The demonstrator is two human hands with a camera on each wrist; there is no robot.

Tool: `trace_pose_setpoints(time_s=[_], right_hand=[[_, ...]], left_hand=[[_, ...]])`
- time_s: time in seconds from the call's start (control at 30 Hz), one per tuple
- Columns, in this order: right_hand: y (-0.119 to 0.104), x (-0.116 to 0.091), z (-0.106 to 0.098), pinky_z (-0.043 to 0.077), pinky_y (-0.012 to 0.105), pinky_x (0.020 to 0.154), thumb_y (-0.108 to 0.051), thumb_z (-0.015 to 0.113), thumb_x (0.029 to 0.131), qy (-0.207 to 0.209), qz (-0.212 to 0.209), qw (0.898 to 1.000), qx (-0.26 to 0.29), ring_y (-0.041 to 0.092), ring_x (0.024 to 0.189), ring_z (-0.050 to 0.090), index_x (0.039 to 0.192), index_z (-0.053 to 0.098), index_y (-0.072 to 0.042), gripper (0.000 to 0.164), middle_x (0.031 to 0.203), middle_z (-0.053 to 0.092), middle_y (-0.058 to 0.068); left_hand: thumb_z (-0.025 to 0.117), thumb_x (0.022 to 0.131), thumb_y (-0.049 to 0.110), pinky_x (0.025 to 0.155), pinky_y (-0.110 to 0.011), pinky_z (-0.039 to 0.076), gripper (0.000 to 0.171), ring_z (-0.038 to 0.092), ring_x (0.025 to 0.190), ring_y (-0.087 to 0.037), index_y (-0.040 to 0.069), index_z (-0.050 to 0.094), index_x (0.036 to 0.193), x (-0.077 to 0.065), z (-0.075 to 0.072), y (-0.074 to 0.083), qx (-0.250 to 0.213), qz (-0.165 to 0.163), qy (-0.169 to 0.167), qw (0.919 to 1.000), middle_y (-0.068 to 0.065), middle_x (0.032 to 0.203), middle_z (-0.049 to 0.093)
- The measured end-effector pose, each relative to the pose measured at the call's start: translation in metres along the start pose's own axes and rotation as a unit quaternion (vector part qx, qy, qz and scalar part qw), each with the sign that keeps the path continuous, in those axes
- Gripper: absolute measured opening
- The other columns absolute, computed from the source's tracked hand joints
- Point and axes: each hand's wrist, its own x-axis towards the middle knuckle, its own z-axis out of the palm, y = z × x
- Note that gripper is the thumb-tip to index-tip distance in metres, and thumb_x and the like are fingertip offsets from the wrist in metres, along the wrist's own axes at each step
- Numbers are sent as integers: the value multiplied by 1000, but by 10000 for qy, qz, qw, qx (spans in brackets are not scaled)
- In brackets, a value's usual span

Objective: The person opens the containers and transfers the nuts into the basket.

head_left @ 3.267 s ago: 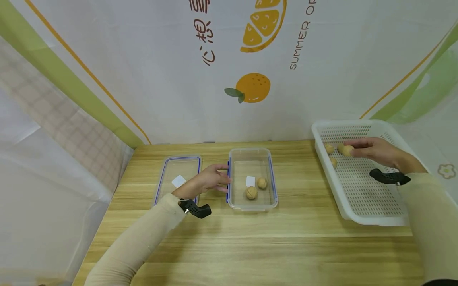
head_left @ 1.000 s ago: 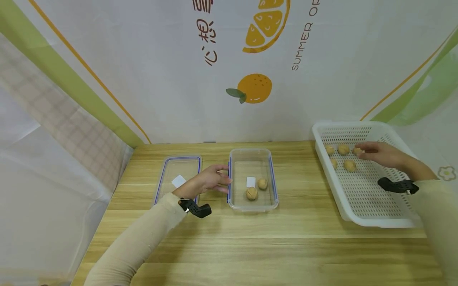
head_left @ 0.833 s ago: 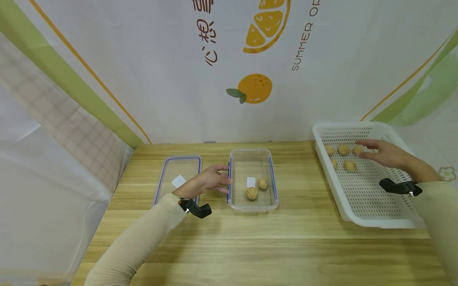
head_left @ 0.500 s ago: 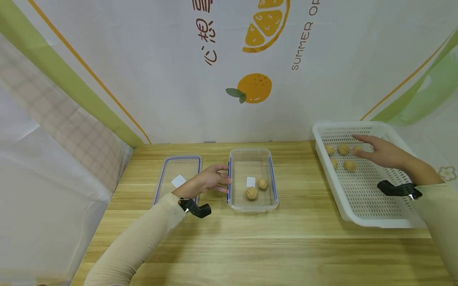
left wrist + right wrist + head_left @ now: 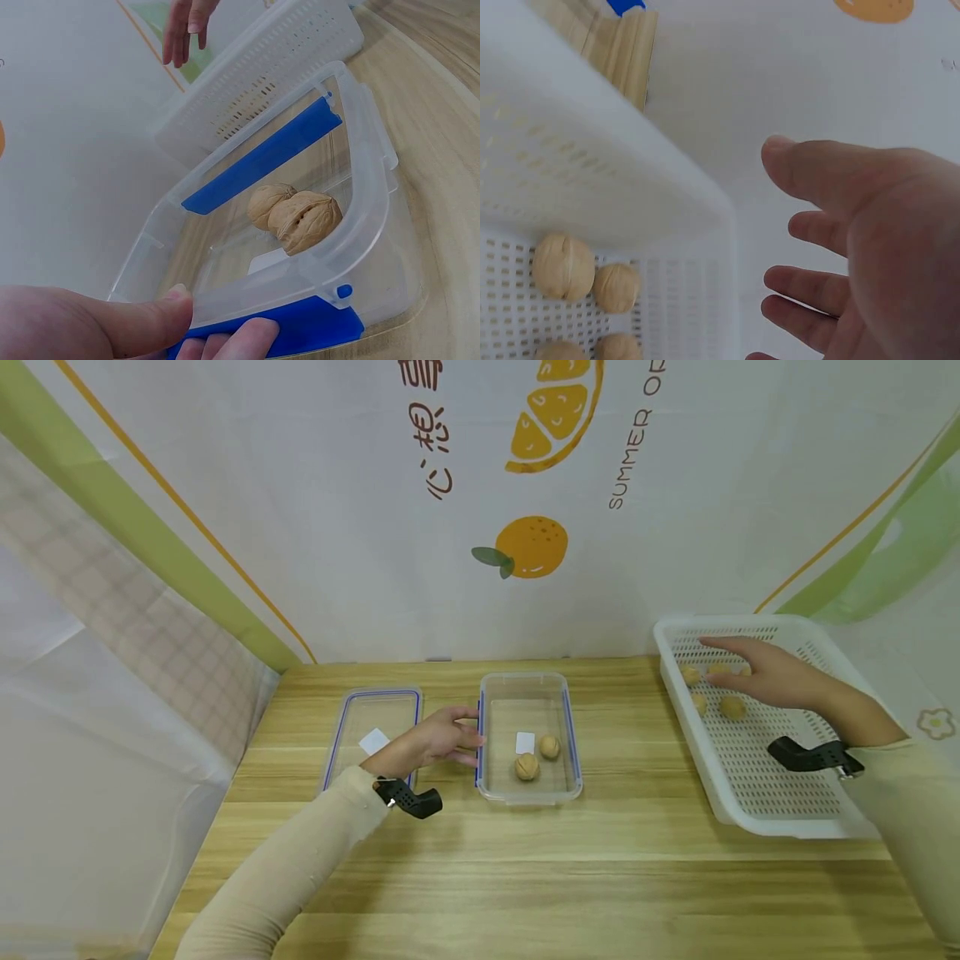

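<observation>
My left hand [image 5: 447, 735] holds the left side of a clear plastic food container [image 5: 528, 797], with the thumb on its rim and fingers against the blue latch [image 5: 315, 326]. Two walnuts [image 5: 527, 767] lie inside the container, beside a small white label [image 5: 525, 743]. Over the white perforated basket [image 5: 783, 793], my right hand [image 5: 780, 675] hovers with fingers spread and nothing in them. Several walnuts [image 5: 732, 707] rest at the basket's far left part, some partly hidden under that hand. In the right wrist view the walnuts [image 5: 564, 267] sit below and left of the fingers.
The container's clear lid [image 5: 375, 697], with a blue seal and a white label, lies left of the container, partly under my left wrist. A printed white curtain [image 5: 360, 568] hangs behind the wooden table [image 5: 525, 893].
Earlier my right hand was down among the walnuts, its fingers at one of them. It has since lifted away, opened wider and shifted left. My left hand stays at the container.
</observation>
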Motion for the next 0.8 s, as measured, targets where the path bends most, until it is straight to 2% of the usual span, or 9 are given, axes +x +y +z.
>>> trace_pose_setpoints(time_s=[0.4,0.8], right_hand=[[-37,19,6,33,71,113,-22,65,102,-280,-272,9992,25,52,142,30,153,36,7,65,155,35,32],[-71,42,21,35,67,114,-26,65,102,-550,-590,9967,-52,48,142,34,153,39,3,64,154,40,28]], left_hand=[[57,100,-8,84,-39,65,63,58,122,-41,-2,30,157,-2,0,1,55,-3,-5,10000,-31,139,48],[56,101,-8,85,-38,65,63,56,124,-43,-2,28,157,-3,1,1,25,13,-26,10000,-32,141,46]])
